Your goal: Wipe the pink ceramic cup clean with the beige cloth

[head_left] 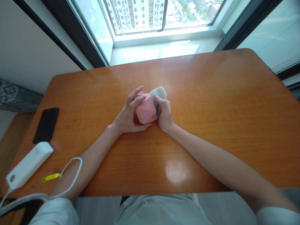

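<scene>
A pink faceted block, perhaps a small pot, point(146, 110) is held over the middle of the wooden table point(225, 103). Around its left side curl the fingers and thumb of my left hand point(127, 117). My right hand point(166, 115) grips a bunched light grey cloth point(158, 93) and presses it against the block's right side. The thumb lies on top of the cloth; the other right fingers are mostly hidden behind it. Whether the block touches the table I cannot tell.
At the table's left lie a black phone point(46, 125) and a white power bank-like box point(29, 165). A white cable point(78, 175) with a yellow tag point(51, 177) loops over my left forearm. Beyond the far edge is a window point(164, 15).
</scene>
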`<state>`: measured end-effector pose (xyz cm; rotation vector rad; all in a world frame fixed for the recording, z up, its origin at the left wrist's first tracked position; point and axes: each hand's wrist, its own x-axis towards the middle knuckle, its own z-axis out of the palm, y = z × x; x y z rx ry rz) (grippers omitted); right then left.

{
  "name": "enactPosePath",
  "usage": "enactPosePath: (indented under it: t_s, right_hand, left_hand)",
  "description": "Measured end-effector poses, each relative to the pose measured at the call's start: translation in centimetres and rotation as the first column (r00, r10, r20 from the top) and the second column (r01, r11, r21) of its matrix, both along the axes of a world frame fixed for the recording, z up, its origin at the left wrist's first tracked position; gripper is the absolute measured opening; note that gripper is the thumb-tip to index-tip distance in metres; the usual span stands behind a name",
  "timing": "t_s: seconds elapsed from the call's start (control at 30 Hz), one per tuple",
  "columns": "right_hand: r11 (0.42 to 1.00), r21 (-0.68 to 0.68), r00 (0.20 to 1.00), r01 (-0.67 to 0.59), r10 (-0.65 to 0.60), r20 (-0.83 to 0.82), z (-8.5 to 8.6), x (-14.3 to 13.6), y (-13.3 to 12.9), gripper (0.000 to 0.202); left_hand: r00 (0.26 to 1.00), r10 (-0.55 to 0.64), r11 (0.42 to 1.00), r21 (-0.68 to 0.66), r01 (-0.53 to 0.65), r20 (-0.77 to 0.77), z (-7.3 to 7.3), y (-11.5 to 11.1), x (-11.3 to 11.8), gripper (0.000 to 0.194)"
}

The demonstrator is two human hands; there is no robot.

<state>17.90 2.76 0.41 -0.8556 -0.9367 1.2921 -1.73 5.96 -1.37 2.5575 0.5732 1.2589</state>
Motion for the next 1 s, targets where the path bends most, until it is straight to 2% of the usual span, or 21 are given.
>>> enactPosePath:
  t_s: [0.2,0.33,0.43,0.53,0.6,0.7,0.77,0.87,1.0]
  right_hand:
    - [0.997,-0.031,0.990,-0.070,0.073,0.117,0.5,0.1,0.0,0.040]
    - [1.000,0.014,0.976,-0.008,0.005,0.219,0.3,-0.1,0.2,0.034]
    - [1.000,0.018,0.977,0.014,-0.018,0.214,0.0,-0.2,0.3,0.032]
    - [1.000,-0.022,0.985,0.018,-0.014,0.170,-0.4,-0.1,0.5,0.032]
    - [0.998,-0.060,0.994,0.014,-0.008,0.110,-0.7,0.1,0.7,0.032]
    - [0.997,-0.083,1.000,0.007,-0.005,0.022,-1.2,0.3,1.1,0.033]
    - [0.997,-0.076,1.000,0.008,-0.007,0.013,-1.3,0.3,1.2,0.033]
    - [0.999,-0.045,0.999,0.012,-0.010,0.052,-1.1,0.4,1.0,0.031]
    - [1.000,-0.027,0.997,-0.008,0.010,0.077,-0.8,0.3,0.8,0.027]
  left_hand:
    - [0.998,0.019,0.986,-0.169,-0.008,0.059,-0.4,0.4,-0.7,0.125]
    - [0.998,0.020,0.968,-0.252,-0.005,0.056,-0.8,0.5,-0.9,0.122]
    - [0.998,0.026,0.977,-0.214,-0.012,0.061,-0.9,0.5,-0.5,0.130]
    - [0.999,0.039,0.993,-0.113,-0.038,0.002,-0.8,0.3,-0.1,0.140]
    - [0.998,0.044,0.998,-0.053,-0.046,-0.037,-0.7,0.1,0.1,0.133]
    - [0.997,0.045,0.999,0.010,-0.045,-0.057,-0.4,-0.1,0.1,0.113]
    - [0.997,0.050,0.998,0.036,-0.048,-0.056,-0.2,-0.2,0.1,0.110]
    - [0.998,0.057,0.998,0.019,-0.057,-0.015,0.2,-0.1,-0.1,0.117]
    - [0.996,0.066,0.993,-0.105,-0.060,0.059,0.1,0.0,-0.1,0.123]
